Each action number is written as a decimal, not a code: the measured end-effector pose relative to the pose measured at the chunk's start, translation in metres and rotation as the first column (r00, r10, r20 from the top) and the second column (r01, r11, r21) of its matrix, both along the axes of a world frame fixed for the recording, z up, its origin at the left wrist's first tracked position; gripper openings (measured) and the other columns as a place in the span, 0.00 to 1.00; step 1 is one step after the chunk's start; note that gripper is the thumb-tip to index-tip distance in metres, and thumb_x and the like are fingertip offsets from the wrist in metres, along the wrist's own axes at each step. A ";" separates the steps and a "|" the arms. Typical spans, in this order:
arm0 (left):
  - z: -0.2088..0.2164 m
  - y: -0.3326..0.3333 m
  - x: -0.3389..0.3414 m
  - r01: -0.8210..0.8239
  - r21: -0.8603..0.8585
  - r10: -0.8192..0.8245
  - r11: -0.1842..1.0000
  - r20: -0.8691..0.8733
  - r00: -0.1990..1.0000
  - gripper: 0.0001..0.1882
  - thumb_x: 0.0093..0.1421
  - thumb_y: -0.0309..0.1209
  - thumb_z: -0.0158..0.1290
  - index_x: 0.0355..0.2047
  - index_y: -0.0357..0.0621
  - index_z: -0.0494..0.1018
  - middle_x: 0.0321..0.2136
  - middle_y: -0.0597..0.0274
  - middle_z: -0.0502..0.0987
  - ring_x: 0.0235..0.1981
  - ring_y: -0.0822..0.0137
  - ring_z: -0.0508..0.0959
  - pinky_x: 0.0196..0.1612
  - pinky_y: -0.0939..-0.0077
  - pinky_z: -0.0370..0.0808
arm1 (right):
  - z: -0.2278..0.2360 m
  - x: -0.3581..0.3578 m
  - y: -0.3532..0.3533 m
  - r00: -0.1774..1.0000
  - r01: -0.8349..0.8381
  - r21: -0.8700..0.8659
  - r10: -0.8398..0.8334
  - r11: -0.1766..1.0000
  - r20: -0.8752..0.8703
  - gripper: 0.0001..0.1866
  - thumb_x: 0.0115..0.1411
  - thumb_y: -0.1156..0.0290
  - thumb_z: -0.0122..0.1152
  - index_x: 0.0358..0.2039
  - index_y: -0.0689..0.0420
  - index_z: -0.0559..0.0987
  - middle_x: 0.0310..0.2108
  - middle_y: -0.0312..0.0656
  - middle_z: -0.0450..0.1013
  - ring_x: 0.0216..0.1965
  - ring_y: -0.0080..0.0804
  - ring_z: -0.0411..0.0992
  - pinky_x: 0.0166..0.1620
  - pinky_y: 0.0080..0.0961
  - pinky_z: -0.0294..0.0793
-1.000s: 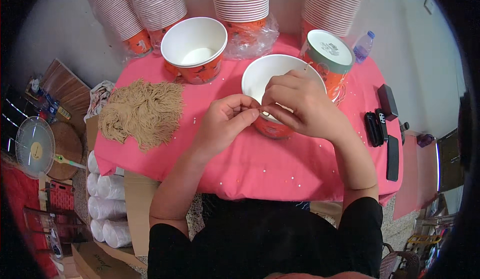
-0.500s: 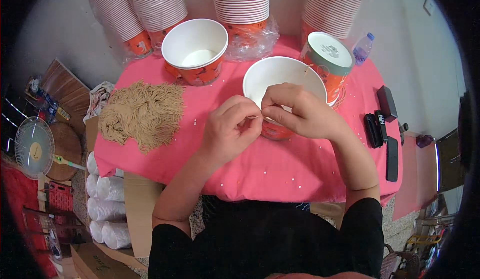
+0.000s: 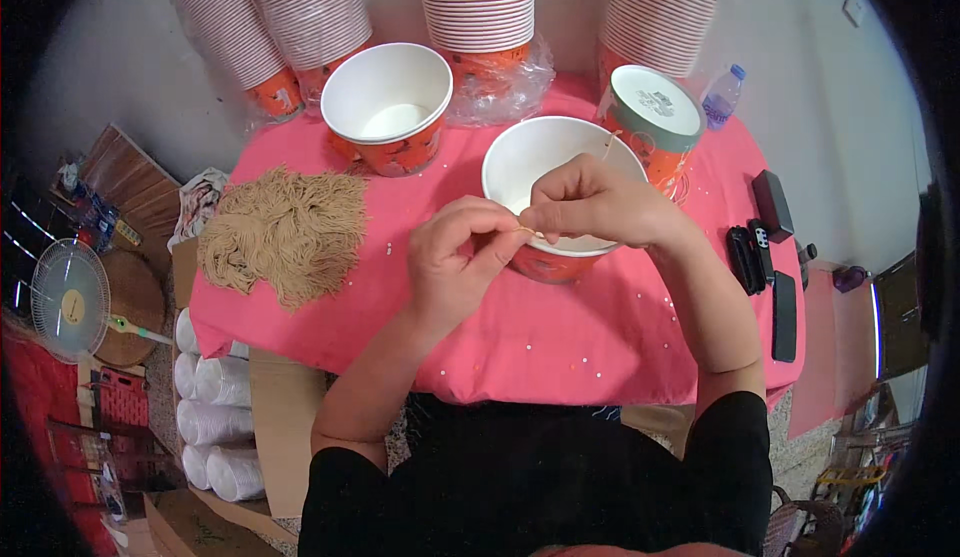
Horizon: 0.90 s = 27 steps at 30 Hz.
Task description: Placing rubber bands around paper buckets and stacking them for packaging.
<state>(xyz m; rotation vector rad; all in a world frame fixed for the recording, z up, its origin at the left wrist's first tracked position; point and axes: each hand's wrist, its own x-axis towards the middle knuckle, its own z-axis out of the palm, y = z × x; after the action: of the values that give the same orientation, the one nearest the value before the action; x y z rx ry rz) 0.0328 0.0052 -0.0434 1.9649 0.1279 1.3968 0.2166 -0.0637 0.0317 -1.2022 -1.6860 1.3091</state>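
My left hand (image 3: 455, 257) and my right hand (image 3: 605, 202) meet just over the near rim of a white-lined orange paper bucket (image 3: 515, 157). Both are closed in a pinch on a thin tan string (image 3: 523, 229), of which only a short piece shows between the fingertips. Behind my right hand an upturned paper bucket (image 3: 652, 102) has loops of string hanging about its side. To the left lies a large heap of tan strings (image 3: 285, 227). The inside of the near bucket is partly covered by my right hand.
Two nested paper buckets (image 3: 388, 97) stand at the back left of the pink-covered table (image 3: 540, 357). Tall bucket stacks (image 3: 475, 2) line the wall. A small bottle (image 3: 723, 97) stands at the back right, with a phone (image 3: 784, 317) and dark cases along the right edge.
My fingertips have parted slightly, so a bit of string shows between them. My right hand has opened its pinch a little and shifted slightly; the buckets stay put.
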 end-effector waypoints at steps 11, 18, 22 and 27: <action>0.005 0.006 -0.007 0.394 -0.770 -0.429 0.501 0.175 0.886 0.02 0.61 0.25 0.51 0.33 0.42 0.70 0.22 0.75 0.67 0.18 0.85 0.61 0.20 0.90 0.56 | -0.004 -0.024 -0.019 0.947 0.277 0.289 -0.311 0.916 0.077 0.02 0.57 0.77 0.62 0.30 0.58 0.76 0.26 0.27 0.70 0.24 0.11 0.63 0.26 0.14 0.62; 0.008 0.005 -0.010 0.524 -0.834 -0.530 0.172 0.370 0.763 0.02 0.62 0.28 0.51 0.33 0.43 0.70 0.19 0.74 0.65 0.16 0.85 0.57 0.18 0.89 0.51 | -0.022 -0.024 -0.013 0.938 0.228 0.582 -0.337 0.781 0.085 0.04 0.56 0.79 0.61 0.32 0.61 0.77 0.26 0.33 0.74 0.26 0.18 0.70 0.30 0.19 0.69; 0.009 0.002 -0.013 0.478 -0.856 -0.488 0.197 0.338 0.805 0.04 0.62 0.28 0.53 0.34 0.42 0.71 0.21 0.71 0.69 0.16 0.85 0.59 0.18 0.90 0.52 | -0.019 -0.027 -0.013 0.924 0.185 0.715 -0.367 0.675 0.108 0.04 0.53 0.78 0.61 0.30 0.62 0.76 0.24 0.43 0.75 0.25 0.35 0.75 0.29 0.29 0.72; 0.009 0.000 -0.015 0.418 -0.847 -0.467 0.329 0.239 0.852 0.05 0.62 0.29 0.53 0.36 0.42 0.72 0.23 0.69 0.71 0.17 0.85 0.60 0.19 0.91 0.53 | -0.019 -0.027 -0.013 0.901 0.153 0.773 -0.408 0.616 0.147 0.04 0.52 0.77 0.62 0.29 0.61 0.76 0.23 0.43 0.75 0.25 0.40 0.74 0.30 0.32 0.72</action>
<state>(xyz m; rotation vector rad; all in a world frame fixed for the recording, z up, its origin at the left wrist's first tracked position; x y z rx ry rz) 0.0179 0.0056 -0.0346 0.9868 0.2527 0.6393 0.1900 -0.0762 0.0124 -1.1066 -1.8608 0.1344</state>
